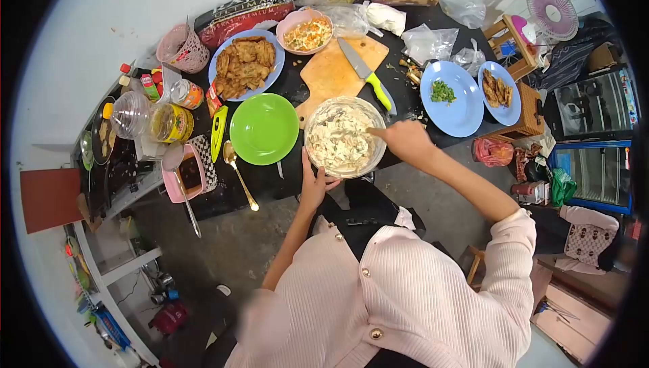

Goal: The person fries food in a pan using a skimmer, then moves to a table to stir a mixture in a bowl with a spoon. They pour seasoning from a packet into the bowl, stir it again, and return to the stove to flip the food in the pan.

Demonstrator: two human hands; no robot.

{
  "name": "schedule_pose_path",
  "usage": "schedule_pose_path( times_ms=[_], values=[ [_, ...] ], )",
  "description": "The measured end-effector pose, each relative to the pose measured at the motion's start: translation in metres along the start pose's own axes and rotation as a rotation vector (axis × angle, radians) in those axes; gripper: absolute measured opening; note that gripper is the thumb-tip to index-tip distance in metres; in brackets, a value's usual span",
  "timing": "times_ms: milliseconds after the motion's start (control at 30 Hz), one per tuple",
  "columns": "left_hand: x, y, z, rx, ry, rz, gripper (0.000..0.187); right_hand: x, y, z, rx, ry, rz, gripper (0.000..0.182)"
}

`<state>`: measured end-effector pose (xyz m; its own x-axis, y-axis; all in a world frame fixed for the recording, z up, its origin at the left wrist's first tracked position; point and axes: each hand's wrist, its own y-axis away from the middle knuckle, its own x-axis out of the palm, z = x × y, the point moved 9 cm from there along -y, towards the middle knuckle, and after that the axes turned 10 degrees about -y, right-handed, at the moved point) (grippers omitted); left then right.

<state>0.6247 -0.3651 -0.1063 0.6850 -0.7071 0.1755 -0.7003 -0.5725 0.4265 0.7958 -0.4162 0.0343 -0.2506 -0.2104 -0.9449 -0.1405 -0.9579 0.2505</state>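
A clear bowl [324,167] of creamy white mixture [341,136] with orange and green bits sits at the table's near edge. My left hand [316,184] grips its lower left side, fingers around the rim and underside. In my right hand [407,142], closed at the bowl's right side, is what looks like a spoon [371,130]; its head is sunk in the mixture. Just behind the bowl lies a wooden cutting board [334,74], with a green-handled knife [365,74] across its right part. An empty green plate [264,128] stands left of the bowl.
Fried pieces fill a blue plate [276,70] at the back left, near a pink bowl [307,13] of shredded vegetables. Chopped greens lie on another blue plate [451,114] at right. Jars [172,123], a golden spoon [241,175] and a pink container [177,189] occupy the left side.
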Motion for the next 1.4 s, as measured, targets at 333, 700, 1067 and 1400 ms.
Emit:
schedule_pose_path(
  times_ms=[333, 700, 1067, 1400],
  values=[
    [0.002, -0.003, 0.0, 0.001, 0.016, -0.014, 0.062, 0.027, -0.035, -0.005, 0.077, -0.203, -0.033, 0.025],
    [0.003, 0.001, -0.012, -0.044, 0.028, -0.016, 0.064, 0.022, -0.011, 0.006, 0.016, -0.159, 0.122, 0.023],
    [0.002, 0.004, -0.017, -0.026, 0.005, -0.038, 0.064, -0.039, -0.031, -0.028, 0.189, 0.15, -0.096, 0.015],
    [-0.003, -0.001, 0.001, 0.039, -0.012, 0.0, 0.064, 0.022, -0.115, 0.011, -0.382, -0.281, 0.22, 0.022]
  ],
)
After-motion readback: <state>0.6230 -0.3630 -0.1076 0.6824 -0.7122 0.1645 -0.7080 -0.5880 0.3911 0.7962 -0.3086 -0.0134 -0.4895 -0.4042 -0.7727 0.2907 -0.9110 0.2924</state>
